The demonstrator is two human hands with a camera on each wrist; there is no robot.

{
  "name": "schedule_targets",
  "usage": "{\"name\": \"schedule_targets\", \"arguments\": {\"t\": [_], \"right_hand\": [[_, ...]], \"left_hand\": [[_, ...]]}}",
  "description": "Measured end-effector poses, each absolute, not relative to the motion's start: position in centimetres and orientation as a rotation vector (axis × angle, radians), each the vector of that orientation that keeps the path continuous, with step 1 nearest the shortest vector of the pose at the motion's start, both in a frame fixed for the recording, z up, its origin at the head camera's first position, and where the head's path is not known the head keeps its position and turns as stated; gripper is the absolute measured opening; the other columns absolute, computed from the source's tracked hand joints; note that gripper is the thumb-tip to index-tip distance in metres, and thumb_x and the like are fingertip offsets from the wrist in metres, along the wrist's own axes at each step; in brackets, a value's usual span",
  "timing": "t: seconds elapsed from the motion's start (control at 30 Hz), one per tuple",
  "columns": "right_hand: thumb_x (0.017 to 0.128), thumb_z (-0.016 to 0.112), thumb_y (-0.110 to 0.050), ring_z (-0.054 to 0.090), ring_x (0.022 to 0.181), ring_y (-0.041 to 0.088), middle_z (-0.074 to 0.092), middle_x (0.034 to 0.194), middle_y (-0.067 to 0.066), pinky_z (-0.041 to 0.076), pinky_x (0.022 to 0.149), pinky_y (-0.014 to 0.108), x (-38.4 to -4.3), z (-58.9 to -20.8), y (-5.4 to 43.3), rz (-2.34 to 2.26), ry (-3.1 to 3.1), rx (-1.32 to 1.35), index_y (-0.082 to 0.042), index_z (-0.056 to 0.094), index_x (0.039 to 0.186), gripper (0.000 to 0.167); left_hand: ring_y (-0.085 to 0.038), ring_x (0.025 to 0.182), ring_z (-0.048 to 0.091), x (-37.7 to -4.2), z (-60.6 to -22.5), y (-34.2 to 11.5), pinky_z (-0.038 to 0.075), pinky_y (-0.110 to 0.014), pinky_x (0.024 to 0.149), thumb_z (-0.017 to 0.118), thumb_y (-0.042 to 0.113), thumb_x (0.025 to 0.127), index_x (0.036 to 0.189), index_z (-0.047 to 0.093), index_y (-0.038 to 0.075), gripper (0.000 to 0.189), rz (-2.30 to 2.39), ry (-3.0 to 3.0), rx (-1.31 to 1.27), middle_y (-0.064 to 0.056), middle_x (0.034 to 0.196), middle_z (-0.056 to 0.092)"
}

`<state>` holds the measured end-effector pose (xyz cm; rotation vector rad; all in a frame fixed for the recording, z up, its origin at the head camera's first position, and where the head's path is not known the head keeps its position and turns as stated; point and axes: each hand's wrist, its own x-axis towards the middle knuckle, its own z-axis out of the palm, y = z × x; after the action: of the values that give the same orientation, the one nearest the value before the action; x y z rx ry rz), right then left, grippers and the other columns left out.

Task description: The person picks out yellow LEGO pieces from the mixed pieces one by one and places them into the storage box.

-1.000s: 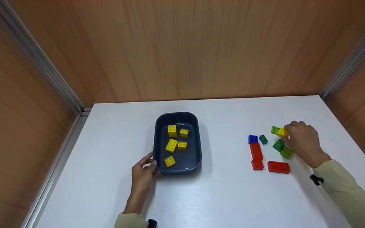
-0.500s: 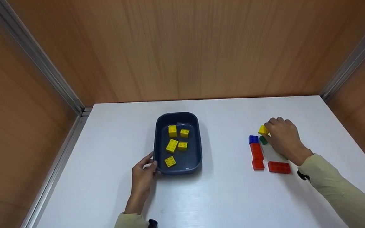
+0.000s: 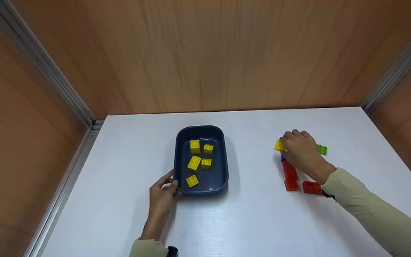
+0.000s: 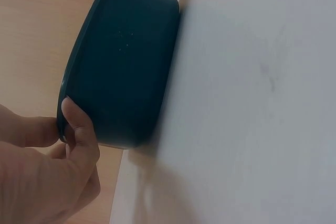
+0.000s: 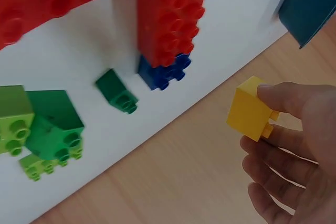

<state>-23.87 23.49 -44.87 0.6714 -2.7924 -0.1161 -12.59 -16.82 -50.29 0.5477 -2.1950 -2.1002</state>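
At the middle of the table stands a dark blue tub point(image 3: 216, 186) with several yellow toy bricks point(image 3: 194, 163) lying inside. My left hand point(image 3: 162, 200) pinches the tub's near left rim; in the left wrist view the thumb and fingers point(image 4: 79, 124) grip that rim from both sides. Over on the right, my right hand point(image 3: 301, 150) pinches a yellow toy brick point(image 5: 249, 107) between thumb and fingertips, raised above the table. In the head view this brick shows just beyond a blue brick point(image 5: 163, 72), which the hand mostly hides.
Red bricks point(image 3: 290, 171) form a row on the right side, with another red brick point(image 3: 311, 187) beside it. A dark green brick point(image 5: 116, 92) and several lighter green bricks point(image 5: 55, 121) lie near the right forearm. Wood panels point(image 3: 205, 57) stand behind the table.
My right hand has carried the yellow brick leftward from among the green bricks, past the dark green one to the blue brick. The left hand and tub have stayed in place.
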Motion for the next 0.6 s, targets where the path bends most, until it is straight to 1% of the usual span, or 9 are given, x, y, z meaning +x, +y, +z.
{"name": "schedule_targets", "arguments": {"t": [0.3, 0.6], "right_hand": [[0.084, 0.09, -0.015, 0.066, 0.103, 0.035, 0.074, 0.115, 0.018, 0.059, 0.096, 0.049, -24.0, -44.1, 20.6, -0.113, -2.779, 0.735, 0.001, 0.073, 0.12, 0.043], [0.086, 0.09, -0.018, 0.068, 0.103, 0.033, 0.074, 0.116, 0.016, 0.06, 0.096, 0.046, -23.8, -43.8, 18.1, -0.165, -2.699, 0.826, 0.0, 0.075, 0.119, 0.041]], "left_hand": [[-0.014, 0.083, 0.062, -12.7, -50.3, -16.8, 0.057, -0.022, 0.071, 0.056, -0.001, 0.106, 0.149, 0.055, -0.005, 0.044, -2.107, -2.189, 0.527, -0.017, 0.119, 0.055], [-0.016, 0.084, 0.062, -12.6, -50.2, -16.9, 0.058, -0.022, 0.071, 0.057, -0.001, 0.106, 0.15, 0.055, -0.004, 0.044, -2.103, -2.197, 0.539, -0.018, 0.119, 0.055]]}}
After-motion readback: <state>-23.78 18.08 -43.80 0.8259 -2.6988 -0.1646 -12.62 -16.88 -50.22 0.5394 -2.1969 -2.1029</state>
